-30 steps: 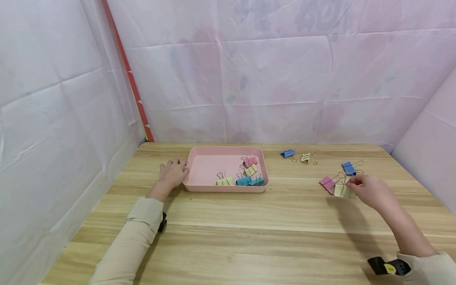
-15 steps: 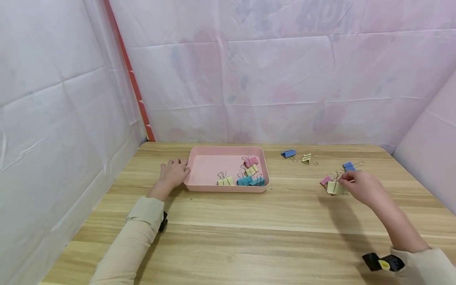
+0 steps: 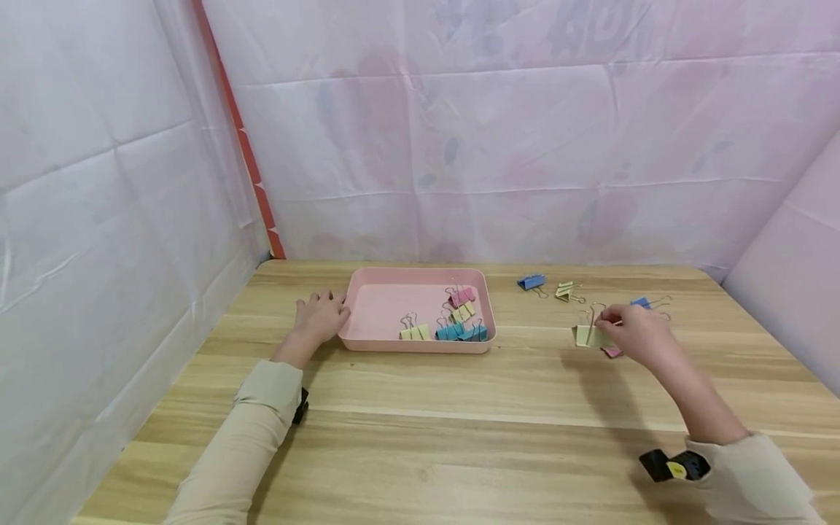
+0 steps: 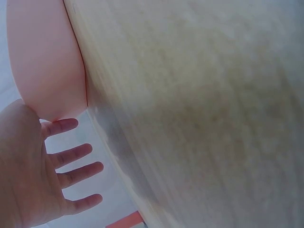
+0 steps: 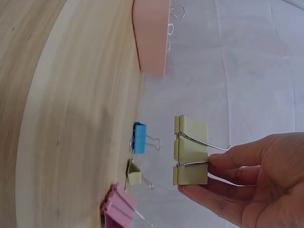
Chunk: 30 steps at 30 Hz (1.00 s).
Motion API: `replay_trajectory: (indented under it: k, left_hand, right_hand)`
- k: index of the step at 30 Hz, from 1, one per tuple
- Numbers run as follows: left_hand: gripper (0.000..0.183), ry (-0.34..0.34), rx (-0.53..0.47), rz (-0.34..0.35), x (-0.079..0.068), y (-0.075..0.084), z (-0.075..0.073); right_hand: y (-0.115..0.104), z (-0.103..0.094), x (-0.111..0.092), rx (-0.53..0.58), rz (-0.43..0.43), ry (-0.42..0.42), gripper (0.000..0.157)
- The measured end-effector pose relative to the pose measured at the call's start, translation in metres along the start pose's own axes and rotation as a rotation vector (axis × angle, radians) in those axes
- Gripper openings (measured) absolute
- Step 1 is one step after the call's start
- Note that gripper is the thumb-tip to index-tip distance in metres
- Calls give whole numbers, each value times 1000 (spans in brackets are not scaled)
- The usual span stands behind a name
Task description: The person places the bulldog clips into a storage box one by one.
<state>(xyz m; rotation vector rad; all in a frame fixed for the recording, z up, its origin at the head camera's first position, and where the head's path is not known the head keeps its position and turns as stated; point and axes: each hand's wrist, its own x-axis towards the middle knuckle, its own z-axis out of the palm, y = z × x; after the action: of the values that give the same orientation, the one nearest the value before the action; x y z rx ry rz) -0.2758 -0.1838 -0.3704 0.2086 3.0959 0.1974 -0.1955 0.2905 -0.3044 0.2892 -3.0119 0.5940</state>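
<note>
My right hand (image 3: 638,334) pinches a pale yellow binder clip (image 5: 194,148) between thumb and fingers, raised over the table at the right. The clip's back faces the table in the right wrist view, and its wire handles point toward the hand. Below it a pink binder clip (image 3: 612,351) is partly hidden. My left hand (image 3: 319,319) touches the left end of a pink tray (image 3: 413,347). In the left wrist view its fingers (image 4: 78,175) are straight and spread, the tray corner lying between thumb and index finger. Several binder clips, yellow, pink and teal (image 3: 450,332), lie inside the tray.
On the wooden table (image 3: 420,437) right of the tray lie a blue binder clip (image 3: 531,281) and a small yellow one (image 3: 566,291). Another blue clip (image 3: 640,302) shows behind the right hand. White curtains (image 3: 512,146) stand around the table's back and sides.
My right hand has moved left with the yellow binder clip, passing over the pink clip. My left hand has stayed at the tray's left end.
</note>
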Motion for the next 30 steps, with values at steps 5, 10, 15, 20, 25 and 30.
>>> replay_trajectory:
  k: [5,10,15,20,25,30]
  left_hand:
    - [47,-3,3,3,0,0,1]
    - [48,0,9,-2,1,-1,1]
    - [48,-9,10,-4,0,0,0]
    - [47,-9,8,-1,-1,0,-1]
    - [47,-5,2,0,-1,0,-1]
    - [47,-1,0,2,-2,0,-1]
  right_hand:
    - [-7,3,4,19,-2,11,21]
    - [-12,5,8,25,-13,18,21]
    - [-16,5,9,34,-6,8,23]
    - [-18,7,10,39,-9,20,22]
    - [-21,9,11,63,-16,27,21]
    - [-24,11,13,91,8,11,22]
